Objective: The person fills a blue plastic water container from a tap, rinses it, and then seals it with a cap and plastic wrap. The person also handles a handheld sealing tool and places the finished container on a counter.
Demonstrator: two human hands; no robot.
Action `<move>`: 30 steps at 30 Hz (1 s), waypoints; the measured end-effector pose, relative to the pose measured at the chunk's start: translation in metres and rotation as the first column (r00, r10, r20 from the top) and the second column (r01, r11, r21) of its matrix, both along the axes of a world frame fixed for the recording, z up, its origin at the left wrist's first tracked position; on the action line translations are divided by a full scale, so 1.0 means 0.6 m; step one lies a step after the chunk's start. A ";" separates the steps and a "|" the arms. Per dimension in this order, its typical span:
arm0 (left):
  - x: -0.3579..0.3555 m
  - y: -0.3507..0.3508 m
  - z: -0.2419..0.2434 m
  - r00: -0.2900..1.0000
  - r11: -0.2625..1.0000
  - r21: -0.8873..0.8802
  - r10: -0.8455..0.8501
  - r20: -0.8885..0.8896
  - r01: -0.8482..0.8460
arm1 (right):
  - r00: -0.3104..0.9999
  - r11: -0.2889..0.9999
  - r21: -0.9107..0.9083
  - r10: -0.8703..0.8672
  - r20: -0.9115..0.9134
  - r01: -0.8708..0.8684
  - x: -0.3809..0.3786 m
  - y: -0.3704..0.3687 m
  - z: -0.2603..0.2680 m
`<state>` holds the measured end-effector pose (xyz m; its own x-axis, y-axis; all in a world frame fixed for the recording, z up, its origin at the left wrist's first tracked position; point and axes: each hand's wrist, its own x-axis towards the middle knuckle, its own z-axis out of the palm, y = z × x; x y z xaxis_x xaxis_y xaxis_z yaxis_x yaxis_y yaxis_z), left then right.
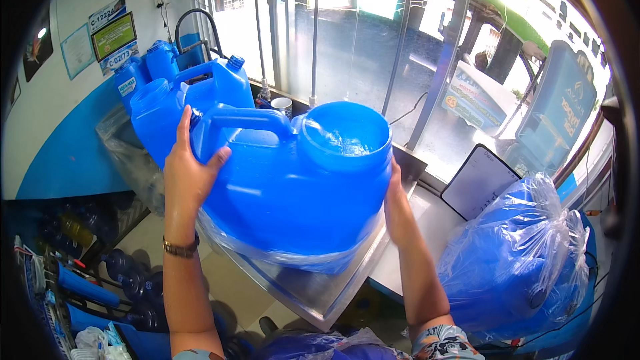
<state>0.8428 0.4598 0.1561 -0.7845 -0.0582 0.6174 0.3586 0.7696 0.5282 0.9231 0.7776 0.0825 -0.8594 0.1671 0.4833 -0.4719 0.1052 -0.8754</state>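
Note:
A large blue plastic water container (285, 195) stands before me at the edge of a stainless steel counter (320, 305). Its wide round mouth is uncapped, and rippling water (345, 142) shows inside. Transparent plastic film wraps around the lower part. My left hand (192, 170) holds the left end beside the moulded handle (250, 119), thumb on the top and index finger raised. On the opposite end, my right hand (394, 202) presses against the side below the mouth; its fingertips are hidden behind the container.
More blue containers (232, 82) stand behind on the left, near a black hose (197, 12). At the right are plastic-bagged blue containers (505, 265) and a small whiteboard (480, 180) with writing. A mug (281, 106) sits by the window. Dark round bottles (132, 280) lie low left.

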 end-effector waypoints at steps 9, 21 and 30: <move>-0.105 -0.074 -0.012 0.883 0.850 0.261 -0.468 -0.024 0.457 | 0.874 0.691 0.554 -0.457 -0.164 0.465 -0.133 0.109 -0.063; -0.134 -0.096 -0.007 0.846 0.818 0.298 -0.530 0.059 0.492 | 0.847 0.212 0.949 -0.525 -0.089 0.231 -0.351 0.220 -0.173; -0.141 -0.090 -0.017 0.833 0.771 0.386 -0.553 0.012 0.506 | 0.859 -0.232 0.935 -0.383 -0.340 0.267 -0.360 0.152 -0.187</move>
<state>0.7582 0.4061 0.1461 -0.8207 0.1940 0.5373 0.5705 0.2287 0.7888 0.7073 0.8685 -0.0298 -0.9049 -0.1418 0.4012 0.0053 0.9390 0.3439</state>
